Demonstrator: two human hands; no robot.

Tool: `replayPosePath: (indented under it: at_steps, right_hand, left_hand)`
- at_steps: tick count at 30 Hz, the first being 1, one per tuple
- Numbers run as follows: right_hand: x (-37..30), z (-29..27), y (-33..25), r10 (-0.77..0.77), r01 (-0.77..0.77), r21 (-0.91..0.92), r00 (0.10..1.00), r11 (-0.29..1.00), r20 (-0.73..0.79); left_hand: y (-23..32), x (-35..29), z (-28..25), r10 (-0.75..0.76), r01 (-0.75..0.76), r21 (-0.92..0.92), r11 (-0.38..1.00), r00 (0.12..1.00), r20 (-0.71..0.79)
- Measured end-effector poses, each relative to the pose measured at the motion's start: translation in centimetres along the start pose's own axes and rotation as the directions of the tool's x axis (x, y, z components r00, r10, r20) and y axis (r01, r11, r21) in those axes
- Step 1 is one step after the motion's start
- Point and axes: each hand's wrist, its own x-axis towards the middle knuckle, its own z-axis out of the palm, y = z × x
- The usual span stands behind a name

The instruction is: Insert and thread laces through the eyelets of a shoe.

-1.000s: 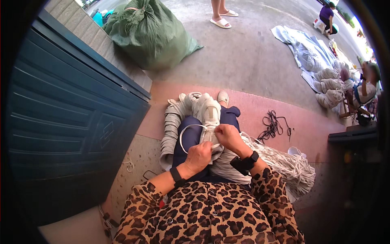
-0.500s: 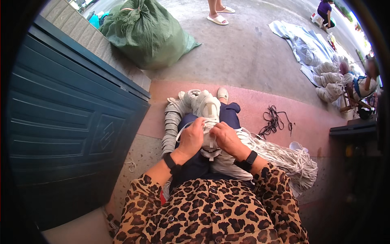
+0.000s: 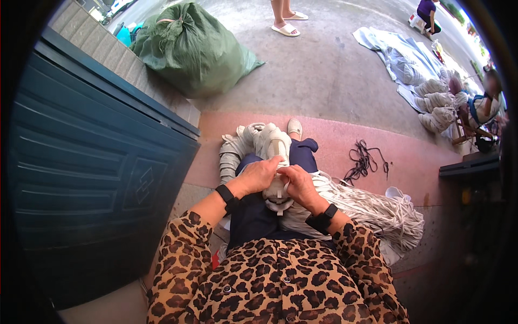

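Observation:
A beige-white sneaker (image 3: 276, 147) lies on my lap, toe pointing away from me, heel toward me. My left hand (image 3: 260, 175) reaches across its lacing from the left, fingers closed at the lace holes. Close beside it, my right hand (image 3: 298, 182) is closed in a pinch over the right side of the lacing. A piece of white shoelace (image 3: 286, 188) shows by the right fingers; the exact grip of the left fingertips is hidden. A thick bundle of white shoelaces (image 3: 372, 213) lies across my right thigh. Beige stacked, ribbed material (image 3: 231, 156) hangs over my left leg.
A dark blue door (image 3: 97, 162) stands close on my left. Black laces (image 3: 364, 162) lie on the pink floor. Ahead are a full green sack (image 3: 197, 54) and a person's feet in white slides (image 3: 286, 29). Pale bundles (image 3: 437, 102) and people are at the far right.
My left hand has shifted right across the lacing, and the lace loop on its left no longer shows. My right hand has turned slightly and stays beside it.

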Motion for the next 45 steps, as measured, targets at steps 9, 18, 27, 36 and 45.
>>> replayPosePath:
  at_steps: [9, 18, 27, 36, 45]
  right_hand:
    - [-0.5, -0.4, -0.6, 0.004, -0.006, -0.023, 0.998, 1.000, -0.067]
    - [-0.5, -0.4, -0.1, 0.033, -0.033, 0.009, 0.999, 0.999, -0.018]
    - [-0.8, -0.6, 0.5, 0.041, -0.041, 0.027, 0.999, 0.999, -0.024]
    - [-0.8, -0.6, 0.4, 0.043, -0.042, 0.033, 0.999, 0.999, -0.022]
    - [-2.7, -2.0, 2.9, 0.230, -0.151, 0.393, 0.959, 0.907, -0.163]
  left_hand:
    - [-1.1, -0.7, -0.3, -0.101, 0.069, -0.355, 0.932, 0.992, -0.072]
    - [-0.3, -0.3, -0.1, -0.183, 0.164, -0.304, 0.939, 0.983, -0.034]
    - [-0.6, -2.4, -3.3, -0.077, 0.074, 0.389, 0.918, 0.997, -0.009]
    - [-2.3, -2.0, -2.2, -0.152, 0.142, -0.067, 0.988, 0.969, -0.194]
    - [-7.2, -3.5, -4.0, -0.324, 0.164, -0.492, 0.855, 0.909, -0.260]
